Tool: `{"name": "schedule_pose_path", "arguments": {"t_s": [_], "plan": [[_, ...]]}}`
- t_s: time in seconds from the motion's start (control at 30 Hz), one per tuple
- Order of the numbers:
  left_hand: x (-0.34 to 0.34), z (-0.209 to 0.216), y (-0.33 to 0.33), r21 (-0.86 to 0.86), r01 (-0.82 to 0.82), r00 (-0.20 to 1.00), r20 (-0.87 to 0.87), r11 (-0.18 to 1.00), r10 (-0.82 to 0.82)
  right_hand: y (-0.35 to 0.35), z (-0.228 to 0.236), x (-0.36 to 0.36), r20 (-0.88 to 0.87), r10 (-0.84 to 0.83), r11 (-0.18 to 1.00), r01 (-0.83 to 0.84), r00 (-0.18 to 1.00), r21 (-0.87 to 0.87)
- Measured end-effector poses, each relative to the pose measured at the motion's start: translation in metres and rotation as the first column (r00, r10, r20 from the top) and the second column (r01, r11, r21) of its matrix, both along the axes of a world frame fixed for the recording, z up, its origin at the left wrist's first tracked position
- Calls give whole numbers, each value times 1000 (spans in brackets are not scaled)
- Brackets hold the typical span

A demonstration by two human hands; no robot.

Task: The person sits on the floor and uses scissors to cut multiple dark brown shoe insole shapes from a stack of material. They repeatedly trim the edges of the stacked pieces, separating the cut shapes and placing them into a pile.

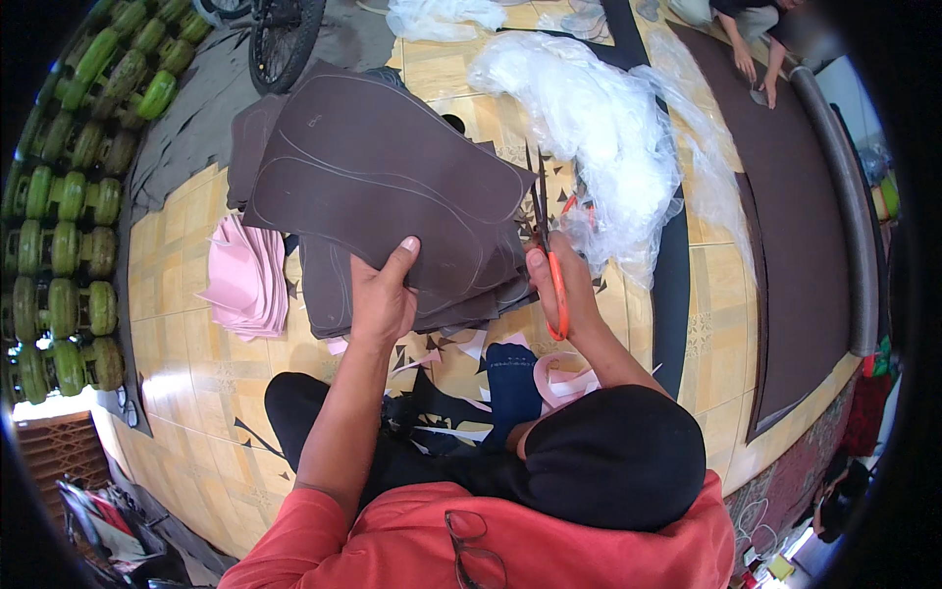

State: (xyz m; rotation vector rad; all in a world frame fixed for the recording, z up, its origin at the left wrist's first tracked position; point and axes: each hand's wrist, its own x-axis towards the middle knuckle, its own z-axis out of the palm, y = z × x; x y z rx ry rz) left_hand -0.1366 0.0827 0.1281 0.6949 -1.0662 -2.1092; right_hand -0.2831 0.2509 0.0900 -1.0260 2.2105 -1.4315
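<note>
My left hand (385,294) grips the near edge of a dark brown sheet (383,167) that has shoe-sole outlines drawn on it, held tilted up over a stack of similar brown sheets (324,294). My right hand (559,285) is closed on orange-handled scissors (546,231), whose dark blades point up along the sheet's right edge. Small dark offcuts (432,353) lie on the floor under my hands.
A pile of pink cut pieces (245,280) lies left of the stack. Crumpled clear plastic (599,128) is at the right, beside a long dark mat (795,216) where another person (756,39) works. Green gas cylinders (69,196) line the left; a bicycle wheel (285,39) stands behind.
</note>
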Motion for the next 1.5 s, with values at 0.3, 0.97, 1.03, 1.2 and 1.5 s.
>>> {"name": "schedule_pose_path", "arguments": {"t_s": [0.3, 0.97, 1.03, 1.2, 1.5], "plan": [[-3, -5, 9, 39, 36, 999, 12, 999, -37, 4, 8, -4, 6, 33, 999, -33, 999, -4], [-2, 0, -6, 17, 43, 999, 13, 999, -43, 10, 14, -6, 204, 169, 985, -174, 964, 8], [-2, 1, -8, 8, 48, 999, 10, 999, -48, 9, 9, -2, 200, 176, 984, -167, 964, -64], [-4, -1, -2, 21, 31, 1000, -9, 999, -30, -3, -11, -1, 24, 103, 980, -97, 994, -175], [-2, -7, 2, 52, 28, 999, -30, 998, -26, 6, 5, -4, 189, 142, 990, -135, 972, -48]]}}
